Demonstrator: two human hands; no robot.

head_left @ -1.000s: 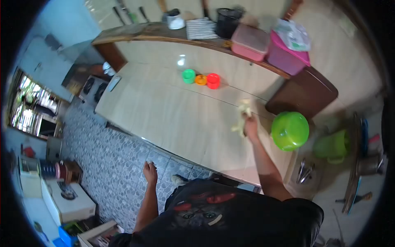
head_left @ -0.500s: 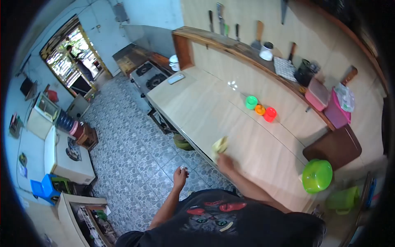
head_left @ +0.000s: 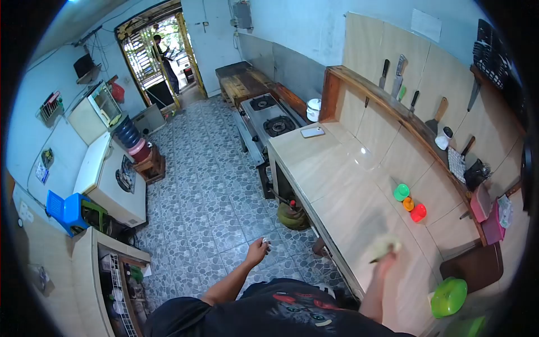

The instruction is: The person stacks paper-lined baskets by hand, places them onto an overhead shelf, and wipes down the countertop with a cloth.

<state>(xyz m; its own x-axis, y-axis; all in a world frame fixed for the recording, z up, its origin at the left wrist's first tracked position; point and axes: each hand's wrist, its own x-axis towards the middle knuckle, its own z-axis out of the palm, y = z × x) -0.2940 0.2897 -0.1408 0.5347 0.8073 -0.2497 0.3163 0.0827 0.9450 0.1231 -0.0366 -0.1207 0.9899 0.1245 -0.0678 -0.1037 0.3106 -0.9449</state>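
Note:
My right hand [head_left: 386, 262] is closed on a pale yellow cloth [head_left: 383, 248], low over the light countertop [head_left: 348, 194]; both are blurred by motion. My left hand [head_left: 257, 251] hangs over the floor, left of the counter, its fingers curled round something small and whitish that I cannot make out. Beyond the cloth, near the wall, a green cup [head_left: 401, 192], an orange cup [head_left: 409, 204] and a red cup [head_left: 418, 213] stand in a row. A green basin [head_left: 448, 298] is at the counter's near right.
A phone [head_left: 313, 132] lies at the counter's far end, beside a gas stove [head_left: 270, 115]. Along the wall runs a wooden shelf [head_left: 387, 104]. A green gas cylinder [head_left: 292, 217] stands under the counter edge. Another person [head_left: 167, 62] is in the far doorway.
The view has swung left, showing more floor and the doorway. My right hand has swept the cloth to the counter's front edge, then back inward. My left hand stays low and closed.

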